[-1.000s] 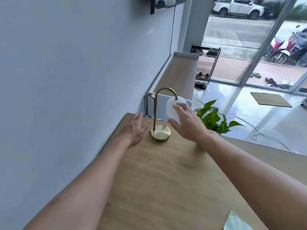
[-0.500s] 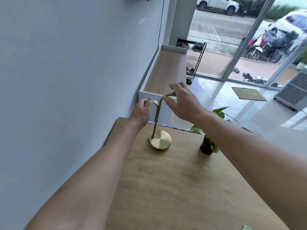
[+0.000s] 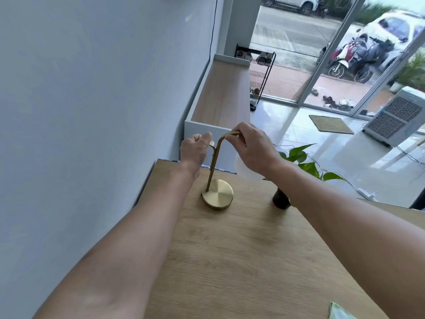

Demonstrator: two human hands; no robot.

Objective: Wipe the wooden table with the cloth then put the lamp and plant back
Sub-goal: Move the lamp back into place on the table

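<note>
Both hands take hold of the lamp [image 3: 217, 178] on the wooden tabletop [image 3: 241, 254].

The left hand [image 3: 195, 149] is curled round the small brass hook behind the stem; the right hand [image 3: 251, 149] pinches the top of the arch, the white shade hanging beneath its palm. The round base rests on the wood below the hands. The plant [image 3: 299, 162] stands under the right forearm, the cloth [image 3: 342, 311] back by the right elbow. Clearing appears under way; next, a level lift of the lamp.
</note>
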